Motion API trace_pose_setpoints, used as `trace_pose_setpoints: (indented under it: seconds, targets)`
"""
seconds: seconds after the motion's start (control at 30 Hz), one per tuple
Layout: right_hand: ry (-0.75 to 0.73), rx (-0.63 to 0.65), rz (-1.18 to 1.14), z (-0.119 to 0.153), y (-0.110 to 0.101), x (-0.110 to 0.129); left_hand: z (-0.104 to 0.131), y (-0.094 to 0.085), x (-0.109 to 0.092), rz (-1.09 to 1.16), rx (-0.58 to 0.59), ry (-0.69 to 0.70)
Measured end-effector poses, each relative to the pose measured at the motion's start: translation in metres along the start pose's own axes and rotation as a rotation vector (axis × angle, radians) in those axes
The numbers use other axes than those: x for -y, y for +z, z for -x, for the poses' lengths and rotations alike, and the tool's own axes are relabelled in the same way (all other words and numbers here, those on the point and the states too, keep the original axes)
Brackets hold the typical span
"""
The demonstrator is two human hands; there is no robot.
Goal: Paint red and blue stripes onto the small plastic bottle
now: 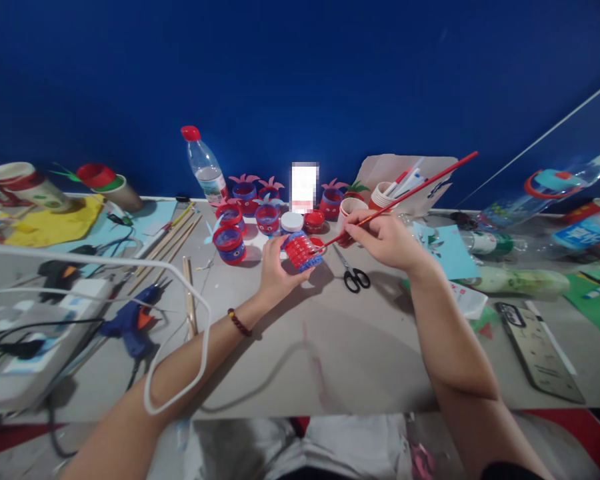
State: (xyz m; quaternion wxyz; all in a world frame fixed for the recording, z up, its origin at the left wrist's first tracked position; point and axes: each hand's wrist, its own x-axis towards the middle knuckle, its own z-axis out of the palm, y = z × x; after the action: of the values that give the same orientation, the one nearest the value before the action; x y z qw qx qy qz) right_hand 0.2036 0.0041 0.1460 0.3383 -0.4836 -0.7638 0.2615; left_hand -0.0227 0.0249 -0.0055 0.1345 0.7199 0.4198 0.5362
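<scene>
Near the middle of the table, my left hand (pixel 276 272) holds a small red and blue ribbed cup (pixel 300 253), tilted on its side. My right hand (pixel 380 239) is closed round a long red paintbrush (pixel 420 179), whose tip touches or nearly touches the cup's red part. Just behind the cup are a white-lidded jar (pixel 292 222) and an open red paint pot (pixel 314 221). Painted red and blue cups with eyes, such as one at the left (pixel 229 245), stand around them. Black-handled scissors (pixel 356 279) lie below my right hand.
A blue glue gun (pixel 135 320), wooden sticks (pixel 167 250) and a white power strip (pixel 70 333) lie left, with a white cable crossing over my left forearm. A clear bottle (pixel 205 167) stands behind. Plastic bottles (pixel 520 281) and a phone (pixel 537 350) lie right.
</scene>
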Motion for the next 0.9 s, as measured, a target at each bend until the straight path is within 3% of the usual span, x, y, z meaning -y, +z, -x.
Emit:
trace_pose_setpoints:
  seconds: [0.2, 0.4, 0.6, 0.73, 0.9]
  targets:
    - [-0.012, -0.056, -0.019, -0.0008, 0.0015, -0.0031, 0.0002, 0.0003, 0.0002, -0.015, 0.007, -0.014]
    - [-0.014, 0.008, 0.019, -0.0001, 0.0005, 0.0022, 0.0, 0.0001, 0.0002, -0.022, 0.002, 0.011]
    - [-0.026, -0.056, -0.017, 0.0, 0.0017, -0.0006, 0.0001, 0.0, -0.0001, -0.029, 0.005, 0.009]
    - [-0.028, -0.025, 0.019, -0.0005, 0.0012, 0.0003, 0.0001, 0.0001, -0.0009, -0.025, 0.0, 0.018]
    - [0.023, -0.052, -0.199, -0.0011, 0.0047, -0.0055, 0.0001, 0.0, -0.0014, -0.048, 0.022, 0.014]
